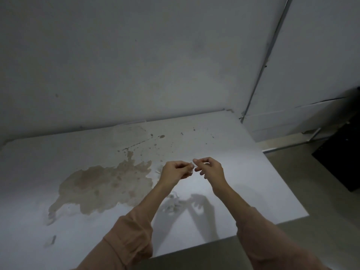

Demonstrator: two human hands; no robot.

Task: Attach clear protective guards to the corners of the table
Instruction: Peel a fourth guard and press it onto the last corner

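Note:
Both hands hover close together above the white table [243, 191]. My left hand [176, 170] has its fingers curled and pinches a small clear guard [191, 168] at its fingertips. My right hand [209, 168] meets it from the right, thumb and forefinger pinching at the same small clear piece; what it holds exactly is too small to tell. A few clear guards and scraps [172, 206] lie on the table under my left forearm. The table's near right corner [307, 215] is bare. The far right corner [229, 110] shows something pale on it.
A large brown stain [105, 184] spreads over the table's left middle. Small clear scraps [51, 240] lie near the front left. The table stands against a grey wall [136, 65]. A dark object [342, 152] stands on the floor at right.

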